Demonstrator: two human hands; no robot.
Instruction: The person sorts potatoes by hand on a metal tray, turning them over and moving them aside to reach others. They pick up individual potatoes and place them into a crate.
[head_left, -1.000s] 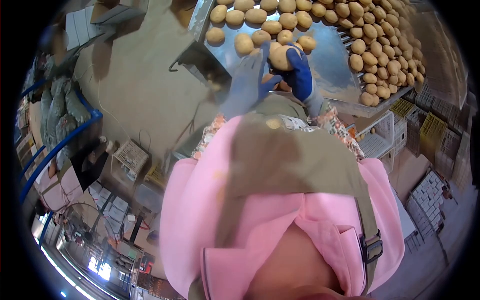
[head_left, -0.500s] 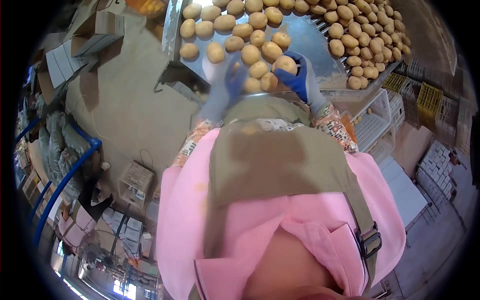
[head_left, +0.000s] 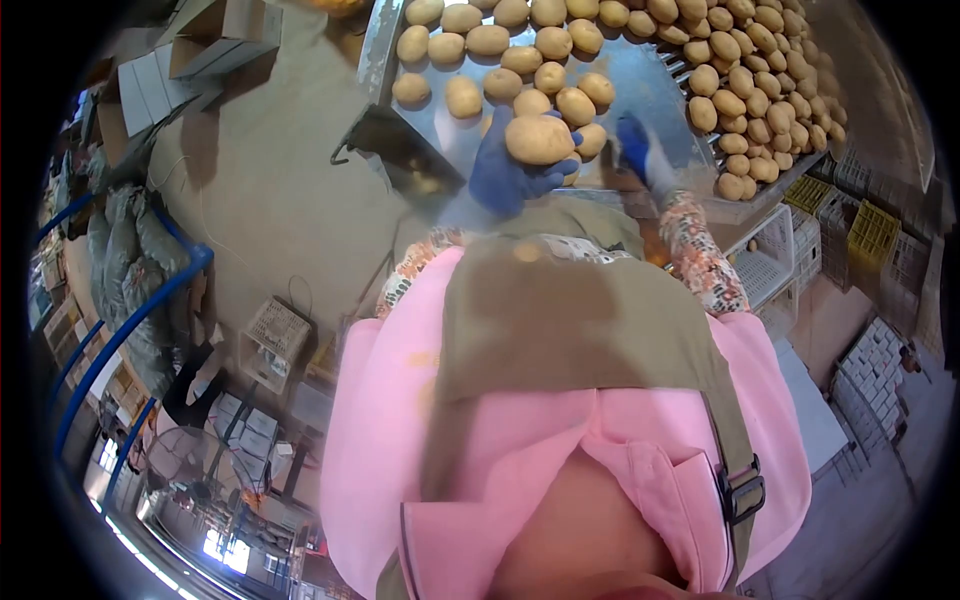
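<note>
My left hand [head_left: 500, 180], in a blue-and-grey work glove, is closed around a large potato [head_left: 540, 138] at the near edge of the metal sorting table [head_left: 640, 85]. The potato rests across the palm, with blue fingertips showing on its right side. To the right, my right hand [head_left: 634, 146], in a similar glove, is over the bare metal, fingers stretched forward and slightly blurred. No potato shows in it. Several loose potatoes [head_left: 575, 106] lie just beyond my hands, some partly hidden behind the held one.
A dense heap of potatoes [head_left: 760, 90] covers the slatted right side. Plastic crates [head_left: 765, 255] stand below at right. On the left are a metal flap [head_left: 395, 150], open cartons [head_left: 225, 40], filled sacks [head_left: 130, 260] and a blue rail [head_left: 150, 300]. Another person [head_left: 185, 410] is at lower left.
My left hand has moved right and now holds a large potato. My right hand, earlier around a potato, has drawn away to the right without one. The view has shifted slightly.
</note>
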